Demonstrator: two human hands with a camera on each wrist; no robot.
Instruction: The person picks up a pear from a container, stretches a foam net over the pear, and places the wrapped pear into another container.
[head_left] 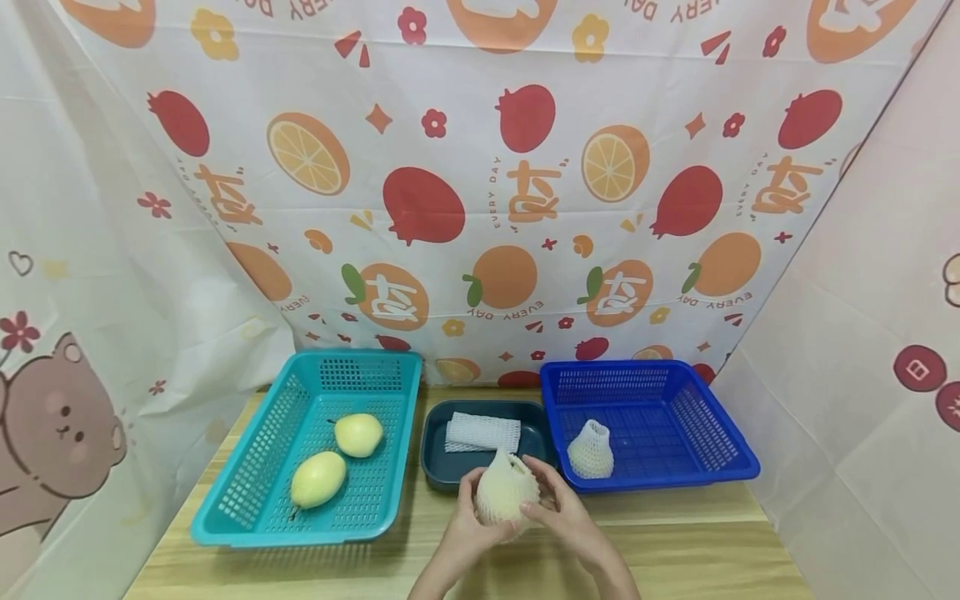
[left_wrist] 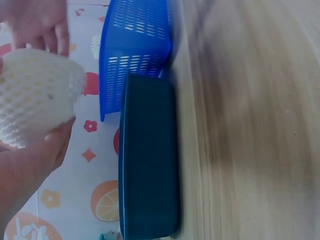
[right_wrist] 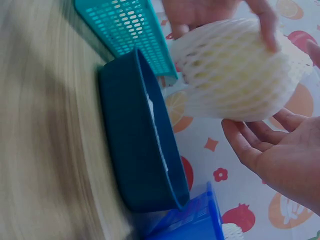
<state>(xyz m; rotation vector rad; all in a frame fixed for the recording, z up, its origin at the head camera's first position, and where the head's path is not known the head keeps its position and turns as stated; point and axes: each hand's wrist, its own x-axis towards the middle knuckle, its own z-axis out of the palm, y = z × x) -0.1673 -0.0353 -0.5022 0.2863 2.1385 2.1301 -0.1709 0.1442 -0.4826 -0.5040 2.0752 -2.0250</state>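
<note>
A pear in a white foam net sleeve (head_left: 507,493) is held between both hands in front of the small dark tray. My left hand (head_left: 472,527) grips it from the left, with the thumb across its near side. From the right, my right hand (head_left: 562,508) holds it between thumb and fingers. In the right wrist view the netted pear (right_wrist: 240,70) has the right hand's fingers (right_wrist: 245,145) against its lower side. The sleeve's top is gathered, with a gap on one side in the head view.
Two bare yellow pears (head_left: 318,480) lie in the teal basket (head_left: 375,527) at left. Flat white foam sleeves (head_left: 483,433) are in the dark teal tray (head_left: 435,479). Inside the blue basket (head_left: 675,479) at right, another netted pear (head_left: 591,454) stands upright. A fruit-print cloth (head_left: 480,200) hangs behind.
</note>
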